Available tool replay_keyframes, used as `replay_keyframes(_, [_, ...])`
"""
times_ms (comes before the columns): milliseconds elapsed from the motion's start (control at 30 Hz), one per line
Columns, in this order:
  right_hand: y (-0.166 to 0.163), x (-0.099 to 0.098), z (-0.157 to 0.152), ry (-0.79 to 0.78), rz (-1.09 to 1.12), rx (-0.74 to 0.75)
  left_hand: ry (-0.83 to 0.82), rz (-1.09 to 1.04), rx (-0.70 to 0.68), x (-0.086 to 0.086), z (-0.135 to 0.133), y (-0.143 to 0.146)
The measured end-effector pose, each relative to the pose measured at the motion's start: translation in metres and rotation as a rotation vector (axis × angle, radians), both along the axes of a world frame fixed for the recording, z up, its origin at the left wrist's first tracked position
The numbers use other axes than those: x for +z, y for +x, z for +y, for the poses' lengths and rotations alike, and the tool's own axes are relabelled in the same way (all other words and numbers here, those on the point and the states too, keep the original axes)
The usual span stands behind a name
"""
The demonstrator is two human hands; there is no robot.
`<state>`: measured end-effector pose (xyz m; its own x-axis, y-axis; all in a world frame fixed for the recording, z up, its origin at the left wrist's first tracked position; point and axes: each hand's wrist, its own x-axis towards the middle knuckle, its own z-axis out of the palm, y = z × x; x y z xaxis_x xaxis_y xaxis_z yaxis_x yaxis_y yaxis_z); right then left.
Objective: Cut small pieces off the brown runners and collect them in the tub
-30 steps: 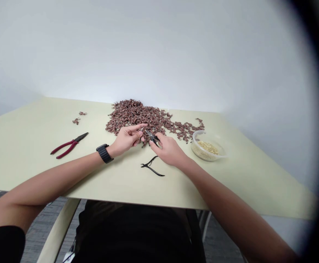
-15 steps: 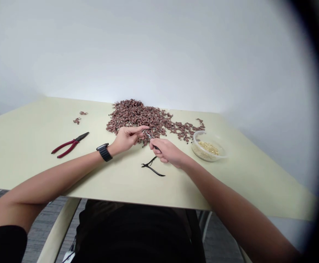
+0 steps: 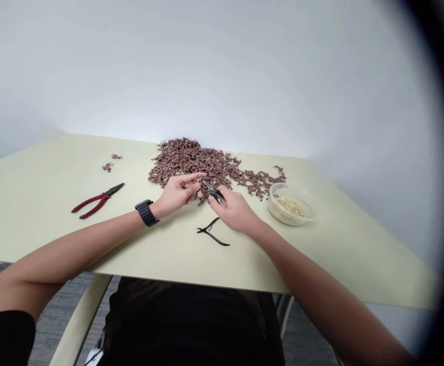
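Observation:
My right hand [image 3: 234,207] is closed round the dark handles of small pliers [image 3: 213,191], whose shiny jaws point up and left. Close by those jaws, my left hand [image 3: 178,194] pinches thumb against fingers, with the index finger stretched out. What lies in the pinch is too small to make out. Just behind both hands spreads a large heap of small reddish-brown pieces [image 3: 191,160]. Black nippers [image 3: 212,234] lie on the table below my right hand, their handles apart.
Red-handled pliers [image 3: 97,201] rest on the pale table [image 3: 160,259] at the left. Beyond them lie a few loose brown pieces [image 3: 108,166]. A clear round tub [image 3: 278,216] with small gold-coloured bits stands at the right. A white wall [image 3: 206,71] rises behind the table.
My right hand has turned, so more of the pliers' dark handles shows, and its grip has shifted. The left hand stays nearly in place.

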<state>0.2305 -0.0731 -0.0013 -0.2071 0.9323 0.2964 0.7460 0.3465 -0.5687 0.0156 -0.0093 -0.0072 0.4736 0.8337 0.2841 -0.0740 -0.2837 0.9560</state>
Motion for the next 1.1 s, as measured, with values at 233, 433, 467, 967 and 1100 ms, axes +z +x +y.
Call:
replay_keyframes(233, [0.000, 0.000, 0.000, -0.009, -0.016, 0.006, -0.001, -0.008, -0.017, -0.001, 0.000, 0.000])
replay_keyframes(433, [0.001, -0.001, 0.001, -0.014, -0.018, 0.004, 0.007, -0.007, -0.024, -0.003, 0.001, 0.001])
replay_keyframes(467, [0.001, -0.001, 0.001, -0.026, -0.010, 0.002, 0.015, 0.001, -0.026, -0.003, 0.001, 0.000])
replay_keyframes(967, [0.003, 0.007, 0.001, -0.463, 0.403, 0.144, 0.133, 0.098, 0.021, 0.001, 0.000, -0.003])
replay_keyframes(1100, [0.002, -0.007, 0.003, -0.036, 0.035, 0.007, -0.084, -0.019, -0.036, 0.001, -0.002, 0.001])
